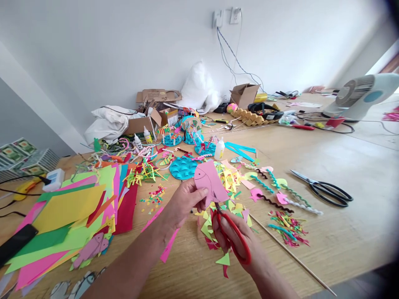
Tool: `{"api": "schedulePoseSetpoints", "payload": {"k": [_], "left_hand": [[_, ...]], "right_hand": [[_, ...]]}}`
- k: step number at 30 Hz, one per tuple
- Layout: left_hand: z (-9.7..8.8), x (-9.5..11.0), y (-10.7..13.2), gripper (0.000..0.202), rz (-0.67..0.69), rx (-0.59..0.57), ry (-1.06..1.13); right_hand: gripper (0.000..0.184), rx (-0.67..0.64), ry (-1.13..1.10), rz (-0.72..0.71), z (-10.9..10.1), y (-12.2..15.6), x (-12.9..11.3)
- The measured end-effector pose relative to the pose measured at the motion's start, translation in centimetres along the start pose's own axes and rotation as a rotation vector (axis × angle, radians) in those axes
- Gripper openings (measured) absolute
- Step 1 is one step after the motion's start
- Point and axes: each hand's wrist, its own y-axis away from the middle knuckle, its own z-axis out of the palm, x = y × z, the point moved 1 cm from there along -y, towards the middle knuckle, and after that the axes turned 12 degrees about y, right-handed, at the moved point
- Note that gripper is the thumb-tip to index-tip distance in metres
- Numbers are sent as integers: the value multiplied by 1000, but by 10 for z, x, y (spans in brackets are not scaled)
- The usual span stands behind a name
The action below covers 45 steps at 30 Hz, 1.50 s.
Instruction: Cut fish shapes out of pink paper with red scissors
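Observation:
A piece of pink paper [215,180] with a fish outline drawn on it is pinched between the thumb and fingers of my left hand [189,195]. My right hand [237,241] grips red-handled scissors [238,241], whose blades meet the paper's lower edge near the drawn tail. Coloured paper scraps [207,228] lie on the table beneath both hands. Just beyond the pink paper is a round blue dimpled tray [183,167], with a white glue bottle [219,149] to its right.
Stacked coloured sheets [68,207] cover the left side. Black-handled scissors [330,193], twisted pipe cleaners [277,203] and a thin wooden stick [289,251] lie on the right. Cardboard boxes [140,125] stand at the back; a fan [358,95] is at far right.

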Motion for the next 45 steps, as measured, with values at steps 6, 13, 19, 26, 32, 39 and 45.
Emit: {"api": "schedulePoseSetpoints", "payload": {"k": [6, 13, 19, 26, 32, 39, 45], "left_hand": [[18, -5, 3, 19, 79, 68, 124], [25, -9, 5, 15, 91, 119, 141], [26, -11, 6, 17, 70, 105, 141], [26, -11, 6, 19, 72, 81, 119], [26, -11, 5, 18, 43, 116, 86], [26, -12, 5, 18, 38, 117, 88], [26, -12, 5, 17, 29, 115, 95]], "right_hand": [[39, 54, -93, -89, 8, 1, -1], [39, 78, -137, -87, 9, 0, 1], [39, 101, -184, -131, 7, -1, 7], [34, 89, -213, -122, 5, 0, 3], [35, 102, -209, -106, 5, -1, 3], [38, 105, -160, -103, 4, 0, 4], [39, 108, -142, -96, 3, 0, 5]]}}
